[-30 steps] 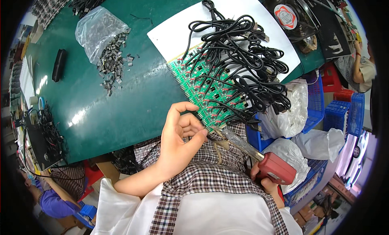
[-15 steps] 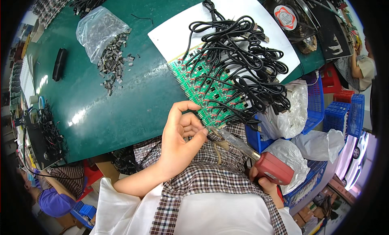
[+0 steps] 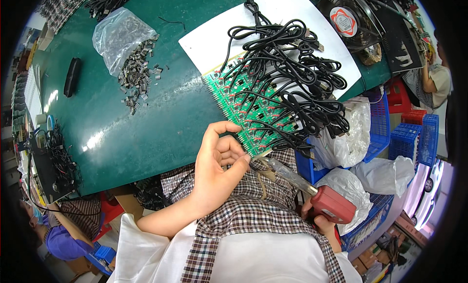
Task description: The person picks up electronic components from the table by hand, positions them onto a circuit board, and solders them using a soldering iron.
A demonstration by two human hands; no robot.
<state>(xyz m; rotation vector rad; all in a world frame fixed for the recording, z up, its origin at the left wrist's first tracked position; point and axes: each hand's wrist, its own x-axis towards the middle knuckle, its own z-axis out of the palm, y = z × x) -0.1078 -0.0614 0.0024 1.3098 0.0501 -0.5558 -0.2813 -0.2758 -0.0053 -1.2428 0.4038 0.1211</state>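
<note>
A green circuit board panel [image 3: 234, 98] lies at the table's near edge, dotted with small parts and red and black leads. Bundled black USB cables [image 3: 287, 63] spread over its right side. At the panel's near left corner, my left hand [image 3: 217, 161] is closed, index finger and thumb against the edge, other fingers curled. My right hand [image 3: 321, 224], lower right, grips a red-bodied soldering gun [image 3: 334, 205]. Its long metal barrel points up-left, with the tip just by the panel's near corner. The gun's body partly hides the right fingers.
White paper [image 3: 204, 39] lies under the panel. Left of it, small metal connectors [image 3: 136, 78] spill from a clear plastic bag [image 3: 119, 36]. A black bar-shaped object [image 3: 72, 77] lies farther left. A black fan [image 3: 348, 19] stands back right; blue crates [image 3: 380, 117] with plastic bags are at right.
The soldering gun has shifted slightly right and toward me, its tip drawing back a little from the panel corner. My left hand and the panel look almost unmoved.
</note>
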